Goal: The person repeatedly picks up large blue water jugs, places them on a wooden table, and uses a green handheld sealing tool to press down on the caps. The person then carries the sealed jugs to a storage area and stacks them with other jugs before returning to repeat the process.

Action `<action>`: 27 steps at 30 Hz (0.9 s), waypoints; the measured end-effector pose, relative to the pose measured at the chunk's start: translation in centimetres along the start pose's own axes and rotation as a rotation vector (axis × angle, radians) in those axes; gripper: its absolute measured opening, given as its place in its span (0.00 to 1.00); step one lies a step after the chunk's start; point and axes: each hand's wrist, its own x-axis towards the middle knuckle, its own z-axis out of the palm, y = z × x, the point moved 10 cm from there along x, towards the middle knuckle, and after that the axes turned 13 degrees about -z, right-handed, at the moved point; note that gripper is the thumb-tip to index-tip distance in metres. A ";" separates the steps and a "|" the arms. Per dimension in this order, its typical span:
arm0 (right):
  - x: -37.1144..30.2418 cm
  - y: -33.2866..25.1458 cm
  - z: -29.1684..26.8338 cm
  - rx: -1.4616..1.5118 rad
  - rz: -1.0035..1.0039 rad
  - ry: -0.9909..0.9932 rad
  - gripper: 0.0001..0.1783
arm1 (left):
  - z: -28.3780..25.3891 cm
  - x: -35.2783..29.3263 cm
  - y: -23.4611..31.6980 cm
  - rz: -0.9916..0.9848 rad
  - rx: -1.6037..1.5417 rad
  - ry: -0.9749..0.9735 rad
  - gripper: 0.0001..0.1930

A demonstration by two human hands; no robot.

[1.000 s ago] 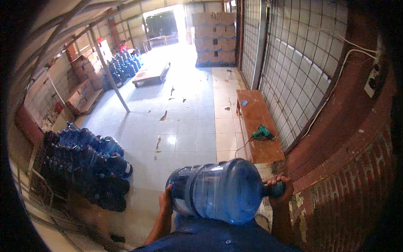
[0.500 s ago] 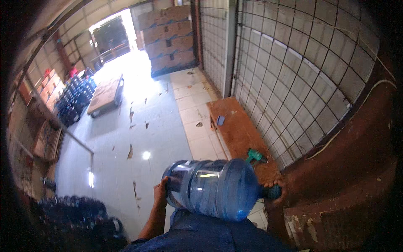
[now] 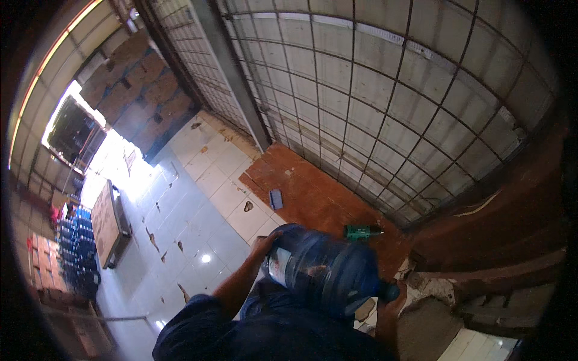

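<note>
A large blue water jug [image 3: 325, 265] lies sideways in front of my body, its neck and cap pointing right and slightly down. My left hand [image 3: 264, 243] is closed on the jug's base end. At the other end, my right hand [image 3: 394, 296] grips the neck beside the cap; part of that hand is in shadow. Just beyond the jug, a green tool resembling a heat gun or drill [image 3: 360, 231] rests on a reddish-brown board or low table [image 3: 325, 186]. A small grey-blue flat object [image 3: 276, 199] sits near the board's left edge.
A wire-grid wall [image 3: 361, 90] runs along the right. On the far left are a flat cart [image 3: 107, 225] and several blue jugs [image 3: 75, 246]. Stacked brown cartons [image 3: 138, 90] stand near the bright doorway. Dark scuffs mark the tiled floor [image 3: 192, 240].
My view has turned right, toward the grid wall and board. The jug has turned with me, its neck now tilting lower, still between both hands.
</note>
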 end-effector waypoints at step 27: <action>-2.2 19.9 -0.9 -0.134 -0.270 0.899 0.18 | 4.8 35.5 15.4 0.638 1.789 0.279 0.32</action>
